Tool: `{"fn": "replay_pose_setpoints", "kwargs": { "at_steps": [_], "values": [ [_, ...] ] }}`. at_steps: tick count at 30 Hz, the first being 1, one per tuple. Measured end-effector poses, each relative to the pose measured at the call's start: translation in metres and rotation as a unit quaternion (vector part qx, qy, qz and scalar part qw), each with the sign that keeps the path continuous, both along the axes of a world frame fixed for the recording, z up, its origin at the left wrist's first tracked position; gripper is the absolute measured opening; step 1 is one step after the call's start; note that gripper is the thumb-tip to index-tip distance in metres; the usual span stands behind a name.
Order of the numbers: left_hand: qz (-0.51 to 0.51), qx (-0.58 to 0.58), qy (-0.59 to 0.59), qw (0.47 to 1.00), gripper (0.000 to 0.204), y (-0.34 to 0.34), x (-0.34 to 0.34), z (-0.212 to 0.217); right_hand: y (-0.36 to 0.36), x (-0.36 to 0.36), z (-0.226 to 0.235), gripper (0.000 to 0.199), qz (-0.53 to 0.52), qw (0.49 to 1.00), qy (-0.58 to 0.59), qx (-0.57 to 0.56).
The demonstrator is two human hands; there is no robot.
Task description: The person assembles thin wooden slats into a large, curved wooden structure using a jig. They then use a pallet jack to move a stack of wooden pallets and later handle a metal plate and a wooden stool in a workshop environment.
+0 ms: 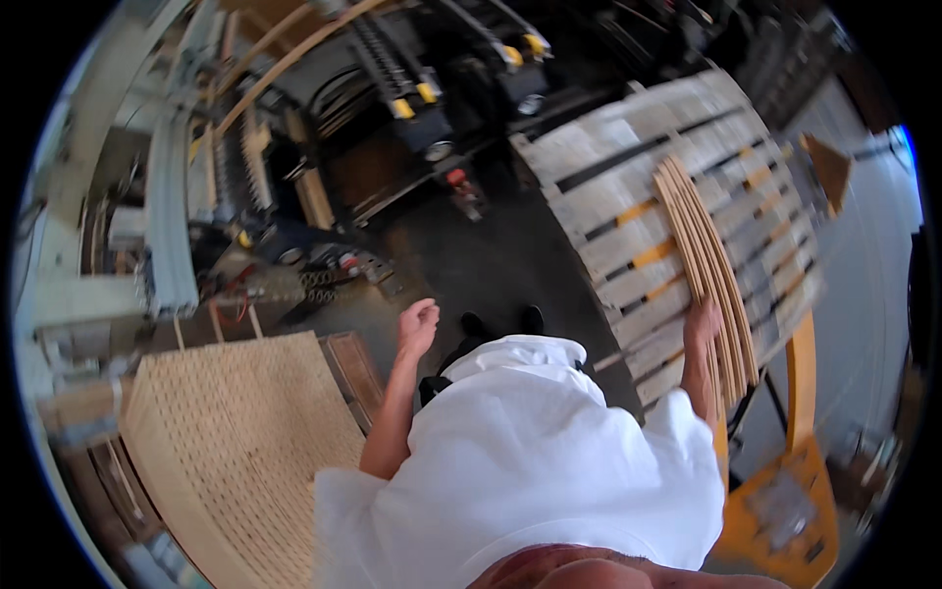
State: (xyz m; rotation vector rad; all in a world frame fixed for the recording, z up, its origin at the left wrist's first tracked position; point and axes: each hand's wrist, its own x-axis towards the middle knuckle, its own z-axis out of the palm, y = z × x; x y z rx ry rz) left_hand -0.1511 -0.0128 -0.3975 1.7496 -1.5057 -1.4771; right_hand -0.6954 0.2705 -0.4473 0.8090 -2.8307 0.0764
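Observation:
Several long, slightly curved wooden strips [708, 260] lie side by side on a slatted wooden pallet [599, 182] to my right. My right hand [702, 322] is at their near left edge, its fingers closed around the outer strips; the fingertips are partly hidden and blurred. My left hand [419, 327] hangs in the air in front of my body, fingers curled in and nothing visible in them. The closest thing to it is a big stack of light wooden pieces [245, 422] at the lower left, apart from the hand.
Machinery with rails and yellow end pieces [414, 101] stands ahead. A machine with grey metal profiles [172, 216] is at the left. Beneath the pallet's near right side shows a yellow lifting frame [785, 510]. Dark floor [491, 255] runs between machine and pallet.

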Motion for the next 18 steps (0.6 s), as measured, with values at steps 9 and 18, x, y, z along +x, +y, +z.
{"fn": "replay_pose_setpoints", "kwargs": {
  "at_steps": [9,18],
  "values": [
    [-0.057,-0.208,-0.116,0.97,0.023,-0.164,-0.001,0.009,-0.032,0.017,0.023,0.024,-0.002,0.997,-0.056,-0.046],
    [-0.037,-0.477,-0.218,0.851,0.024,-0.497,-0.018,0.108,-0.199,0.105,0.141,0.03,0.172,0.96,-0.06,-0.212]
  ]
}}
